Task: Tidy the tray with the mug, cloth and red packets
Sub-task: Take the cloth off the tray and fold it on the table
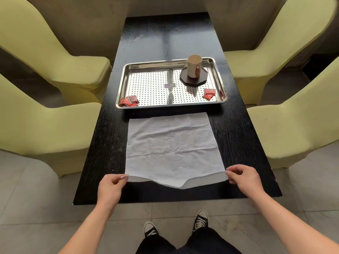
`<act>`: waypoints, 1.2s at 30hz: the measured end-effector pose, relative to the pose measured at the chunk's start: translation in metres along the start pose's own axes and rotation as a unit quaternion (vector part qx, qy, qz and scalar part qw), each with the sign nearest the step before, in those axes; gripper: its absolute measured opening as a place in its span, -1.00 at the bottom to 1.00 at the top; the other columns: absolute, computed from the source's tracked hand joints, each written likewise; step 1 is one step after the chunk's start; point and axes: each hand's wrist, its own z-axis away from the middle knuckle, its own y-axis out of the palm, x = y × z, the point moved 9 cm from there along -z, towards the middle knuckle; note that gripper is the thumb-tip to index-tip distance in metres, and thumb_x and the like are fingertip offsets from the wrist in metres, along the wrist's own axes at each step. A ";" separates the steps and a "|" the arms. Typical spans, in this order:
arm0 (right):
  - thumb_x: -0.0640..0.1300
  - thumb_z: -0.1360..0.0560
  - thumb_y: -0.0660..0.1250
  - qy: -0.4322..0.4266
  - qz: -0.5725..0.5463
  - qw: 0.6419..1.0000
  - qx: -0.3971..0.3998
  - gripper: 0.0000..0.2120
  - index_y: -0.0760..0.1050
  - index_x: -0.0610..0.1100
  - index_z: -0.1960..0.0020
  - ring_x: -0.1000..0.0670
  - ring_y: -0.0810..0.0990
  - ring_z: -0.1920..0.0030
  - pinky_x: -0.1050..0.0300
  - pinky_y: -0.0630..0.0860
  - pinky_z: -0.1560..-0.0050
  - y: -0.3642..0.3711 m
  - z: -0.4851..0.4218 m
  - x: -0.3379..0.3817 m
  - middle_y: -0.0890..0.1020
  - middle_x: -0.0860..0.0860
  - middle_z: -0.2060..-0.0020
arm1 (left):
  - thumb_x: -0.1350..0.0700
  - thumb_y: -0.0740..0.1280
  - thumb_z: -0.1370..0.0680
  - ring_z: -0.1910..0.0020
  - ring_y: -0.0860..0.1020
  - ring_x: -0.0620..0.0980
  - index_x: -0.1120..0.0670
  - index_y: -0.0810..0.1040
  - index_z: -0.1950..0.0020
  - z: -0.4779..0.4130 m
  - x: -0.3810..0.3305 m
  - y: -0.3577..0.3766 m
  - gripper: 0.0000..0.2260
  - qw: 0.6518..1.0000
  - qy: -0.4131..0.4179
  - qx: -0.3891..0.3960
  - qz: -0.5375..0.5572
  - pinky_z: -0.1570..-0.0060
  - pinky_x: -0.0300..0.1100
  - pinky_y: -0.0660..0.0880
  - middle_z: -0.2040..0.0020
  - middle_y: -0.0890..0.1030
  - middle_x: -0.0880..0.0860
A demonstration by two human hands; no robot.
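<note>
Head view looks down past two dark trouser legs and a pair of black-and-white sneakers (200,219) on the pale tiled floor (36,198), just under the wrists. Both bare forearms reach forward over the near edge of the black table (102,162).

The left hand (110,187) pinches the near left corner of the white cloth (172,149) between thumb and fingertips, the other fingers curled under. The right hand (244,178) pinches the near right corner the same way. Between the two hands the near hem is lifted off the table and sags in the middle; beyond the hands the rest of the cloth lies flat and creased on the tabletop.

Just past the cloth's far edge, apart from it, sits the steel tray (156,66) with its perforated floor. In the tray corner ahead of the left hand lies a heap of red packets (129,101); ahead of the right hand, near the tray's right wall, lies a second heap (209,93). A small pale tag (170,85) rests at the tray's middle. Farther on, ahead of the right hand, a beige mug (194,66) stands upright on a dark octagonal coaster (200,78) in the tray's far right corner, its brown handle turned toward the person.

Yellow-green armchairs (55,125) flank the table outside both hands.
</note>
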 end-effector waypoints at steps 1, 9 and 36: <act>-0.19 -0.48 0.50 -0.007 0.013 1.000 0.002 -0.85 0.66 0.05 0.05 0.07 0.71 0.20 0.14 0.66 0.16 -0.001 0.001 0.004 0.71 0.07 0.19 | 0.12 0.45 -0.54 -0.03 0.57 -0.15 -0.06 0.67 0.02 -0.001 -0.003 0.000 -0.91 1.000 0.009 0.007 -0.002 -0.04 -0.20 0.47 -0.01 0.63 -0.13; -0.25 -0.51 0.45 -0.023 0.051 0.998 -0.029 -0.84 0.65 0.00 0.05 0.04 0.68 0.13 0.09 0.62 0.07 -0.019 0.016 0.023 0.69 0.05 0.16 | 0.12 0.41 -0.56 0.04 0.62 -0.03 -0.02 0.69 0.01 -0.007 -0.007 -0.007 -0.92 0.998 0.009 0.060 0.023 0.06 -0.15 0.50 0.14 0.69 -0.03; -0.16 -0.50 0.47 -0.059 0.068 0.993 0.081 -0.87 0.59 0.06 0.09 0.04 0.64 0.08 0.05 0.64 0.08 0.035 -0.160 0.118 0.66 0.07 0.14 | 0.11 0.46 -0.53 -0.01 0.59 0.00 -0.01 0.64 -0.03 -0.079 -0.028 -0.008 -0.90 0.975 -0.128 -0.132 0.128 0.14 -0.10 0.54 0.01 0.63 0.01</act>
